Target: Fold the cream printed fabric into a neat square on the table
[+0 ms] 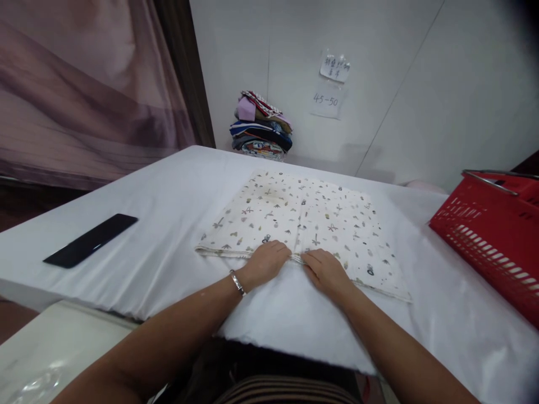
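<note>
A white cloth point(314, 219) with small printed motifs lies folded flat on the white-covered table point(168, 224). Its near edge shows more than one layer, and a crease runs down its middle. My left hand point(269, 258), with a silver bracelet at the wrist, grips that near edge just left of the crease. Close beside it, my right hand point(326, 270) has its fingers closed on the same edge, right of the crease. Both thumbs are mostly hidden, and the cloth between the hands is slightly bunched.
A black flat panel point(90, 240) lies at the left. On the right stands a red plastic basket point(492, 241) with a metal handle. Folded fabrics form a stack point(261, 126) at the far edge, by the wall. A pinkish curtain point(84, 84) hangs at the left.
</note>
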`<state>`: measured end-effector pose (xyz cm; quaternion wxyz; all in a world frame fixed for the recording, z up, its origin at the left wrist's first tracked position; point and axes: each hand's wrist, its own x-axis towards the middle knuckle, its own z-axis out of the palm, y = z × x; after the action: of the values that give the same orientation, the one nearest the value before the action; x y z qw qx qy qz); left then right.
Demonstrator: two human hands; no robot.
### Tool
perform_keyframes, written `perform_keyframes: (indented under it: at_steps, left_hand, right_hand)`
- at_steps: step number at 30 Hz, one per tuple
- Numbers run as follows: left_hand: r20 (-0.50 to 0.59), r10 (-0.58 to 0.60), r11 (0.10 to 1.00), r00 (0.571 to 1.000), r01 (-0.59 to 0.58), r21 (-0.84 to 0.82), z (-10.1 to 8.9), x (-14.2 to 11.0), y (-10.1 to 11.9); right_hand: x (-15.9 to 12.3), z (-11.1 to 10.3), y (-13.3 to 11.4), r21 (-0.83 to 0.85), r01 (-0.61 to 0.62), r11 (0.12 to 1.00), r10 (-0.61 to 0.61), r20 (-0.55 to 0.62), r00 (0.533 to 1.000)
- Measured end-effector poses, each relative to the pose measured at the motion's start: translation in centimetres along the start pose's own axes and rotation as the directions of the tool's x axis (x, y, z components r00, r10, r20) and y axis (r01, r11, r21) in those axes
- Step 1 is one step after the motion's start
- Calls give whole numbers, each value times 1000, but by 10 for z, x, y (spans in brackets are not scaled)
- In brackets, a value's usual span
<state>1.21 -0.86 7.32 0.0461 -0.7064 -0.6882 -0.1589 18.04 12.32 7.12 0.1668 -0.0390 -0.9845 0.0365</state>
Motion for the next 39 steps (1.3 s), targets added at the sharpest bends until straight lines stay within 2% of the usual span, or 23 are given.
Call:
perform_keyframes:
  at_steps: [5, 9, 12, 16, 23, 28, 33, 36, 39]
  left_hand:
    - [-39, 11, 1000, 999, -10, 17, -2, -1, 2]
    - [-134, 107, 993, 985, -100, 61, -7, -2, 8]
    - [-118, 154, 987, 981, -146, 71, -8, -2, 11]
    - [-85, 140, 986, 986, -131, 105, -6, 1, 13]
    - [-95, 155, 978, 983, -139, 158, -5, 5, 17]
    - [-146, 185, 981, 972, -174, 87, -4, -1, 17]
    - [-174, 115, 991, 978, -124, -41, 0, -5, 16]
    - [-155, 77, 990, 985, -94, -108, -1, -3, 16]
    - [-123, 54, 986, 991, -72, -147, -2, -1, 15]
  right_hand:
    - [4, 4, -1, -52, -19, 998, 15, -63, 998]
    - [4, 6, 0, -46, -18, 999, 14, -101, 995]
    - [3, 7, 1, -47, -18, 999, 12, -125, 992]
    - [3, 9, 1, -58, -2, 998, -6, -140, 990]
    - [3, 11, 0, -62, -11, 998, 1, -163, 987]
    - [3, 9, -3, -25, -28, 999, 23, -169, 985]
    - [-1, 2, -8, 35, 20, 999, -16, -99, 995]
    - [-2, 0, -10, 53, 8, 999, -7, -35, 999]
    - [-1, 2, -9, 24, -11, 1000, 11, -33, 999]
